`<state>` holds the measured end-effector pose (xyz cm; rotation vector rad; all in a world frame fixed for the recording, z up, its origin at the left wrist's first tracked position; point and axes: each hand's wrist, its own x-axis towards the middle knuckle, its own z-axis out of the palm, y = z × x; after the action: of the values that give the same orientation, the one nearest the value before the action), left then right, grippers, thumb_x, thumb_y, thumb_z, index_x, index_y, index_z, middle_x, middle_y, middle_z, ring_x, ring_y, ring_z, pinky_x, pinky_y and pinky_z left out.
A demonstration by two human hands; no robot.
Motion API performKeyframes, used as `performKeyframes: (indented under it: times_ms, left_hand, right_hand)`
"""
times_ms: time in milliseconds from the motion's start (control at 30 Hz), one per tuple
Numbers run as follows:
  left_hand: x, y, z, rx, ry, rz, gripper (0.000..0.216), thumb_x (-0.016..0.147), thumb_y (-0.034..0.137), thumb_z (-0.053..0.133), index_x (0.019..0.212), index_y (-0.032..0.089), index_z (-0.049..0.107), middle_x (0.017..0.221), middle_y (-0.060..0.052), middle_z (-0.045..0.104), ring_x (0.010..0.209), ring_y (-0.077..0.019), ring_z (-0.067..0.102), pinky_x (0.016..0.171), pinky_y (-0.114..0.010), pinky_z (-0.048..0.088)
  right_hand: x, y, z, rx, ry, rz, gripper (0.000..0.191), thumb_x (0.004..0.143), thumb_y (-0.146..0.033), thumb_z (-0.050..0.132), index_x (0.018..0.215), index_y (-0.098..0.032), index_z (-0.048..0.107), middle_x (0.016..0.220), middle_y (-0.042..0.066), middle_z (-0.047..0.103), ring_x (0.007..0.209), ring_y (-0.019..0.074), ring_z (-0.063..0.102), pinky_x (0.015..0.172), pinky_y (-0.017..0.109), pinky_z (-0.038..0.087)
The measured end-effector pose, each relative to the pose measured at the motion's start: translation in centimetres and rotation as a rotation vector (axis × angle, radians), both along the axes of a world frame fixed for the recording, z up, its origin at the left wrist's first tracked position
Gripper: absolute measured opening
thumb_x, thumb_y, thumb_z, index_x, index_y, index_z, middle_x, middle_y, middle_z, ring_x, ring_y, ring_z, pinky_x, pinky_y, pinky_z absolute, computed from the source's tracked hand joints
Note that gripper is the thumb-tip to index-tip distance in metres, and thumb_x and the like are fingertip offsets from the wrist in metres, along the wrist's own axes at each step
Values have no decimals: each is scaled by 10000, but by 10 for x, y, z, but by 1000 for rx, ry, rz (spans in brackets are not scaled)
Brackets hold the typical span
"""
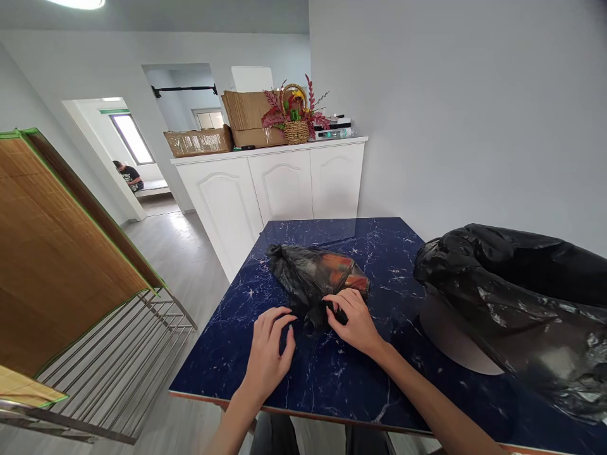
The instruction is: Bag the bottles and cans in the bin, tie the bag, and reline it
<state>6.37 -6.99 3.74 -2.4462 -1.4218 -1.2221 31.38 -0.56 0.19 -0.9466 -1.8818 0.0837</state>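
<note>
A black plastic bag [303, 268] lies on the dark blue marbled table [227, 344]. Through its thin film, orange-and-red items show at its right end, their kind unclear. Its near side is gathered into a bunched, knot-like end. My right hand [355, 321] has its fingers curled on that bunched plastic, which shows between thumb and forefinger. Just left of the bunched end, my left hand [269, 351] hovers with curved fingers apart, holding nothing.
A bin [455, 335] lined with a large black bag [512, 316] stands on the table's right. Behind is a white cabinet [284, 183] bearing cardboard boxes [199, 141] and a flower basket [296, 131]. A metal rack [128, 354] stands left. A person [129, 176] sits in the far room.
</note>
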Motion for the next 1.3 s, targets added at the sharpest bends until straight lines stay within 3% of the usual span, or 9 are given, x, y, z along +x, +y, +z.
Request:
performKeyframes:
  times_ms: [100,233,433,533,633,833,967,1100,1300]
  left_hand:
    - [17,17,10,-8,110,-47,325,1078,214,474,1385,254,575,1427,-140,639,1403,-325,543,1164,-552,446]
    - [24,42,13,-40,161,-50,348,1092,224,442,1426,227,536,1419,-148,640,1406,-321,538,1168,-566,427]
    - [15,56,-3,-97,215,-53,294,1082,288,498,1352,210,585,1122,-101,695,1118,-293,632,1060,-524,460]
    - [10,55,-11,-116,230,-57,192,1079,282,498,1178,222,650,957,-55,665,962,-263,626,980,-479,486]
    - [7,52,-17,-128,233,-73,195,1088,311,497,1036,234,668,964,-57,669,944,-255,623,910,-432,508]
    - [8,54,-22,-74,145,16,248,1113,316,449,1295,224,590,1347,-145,596,1309,-310,559,1110,-504,455]
    - [6,61,-26,-71,128,64,315,1122,307,418,1413,211,495,1465,-171,566,1402,-331,518,1149,-548,417]
    - [4,60,-29,-116,173,44,257,1129,344,421,1310,222,558,1204,-120,693,1158,-303,642,1041,-527,466]
    - [6,55,-27,-160,249,-27,211,1112,371,475,1080,231,630,1030,-71,696,982,-273,644,958,-480,477]
  right_hand:
    - [3,3,-2,16,11,-74,161,1025,-207,546,1088,-275,678,852,27,623,866,241,624,895,457,513]
    - [7,2,-1,48,44,-146,242,1025,-211,537,1235,-266,643,1106,107,674,1076,303,639,971,525,511]
    - [4,-8,13,87,-82,55,453,964,-175,579,1397,-305,605,1304,76,710,1255,310,628,1111,546,487]
    - [2,-8,14,87,-153,101,471,944,-178,610,1399,-302,623,1223,74,740,1203,321,634,1085,567,495]
    - [2,-4,10,94,-151,48,391,973,-162,591,1318,-323,678,940,38,749,1014,293,659,1030,557,513]
    - [4,0,3,99,-134,-3,304,1016,-166,565,1224,-312,732,638,-28,626,752,235,626,1027,535,497]
    - [5,0,3,95,-158,-30,262,1021,-182,577,1183,-273,762,610,-30,619,714,213,605,1033,507,471]
    - [6,0,2,86,-167,-96,273,1059,-214,558,1255,-232,748,647,-9,660,741,214,603,1046,488,429]
    - [9,2,1,79,-179,-192,410,1032,-378,654,1396,-190,657,840,53,733,897,269,616,1033,498,393]
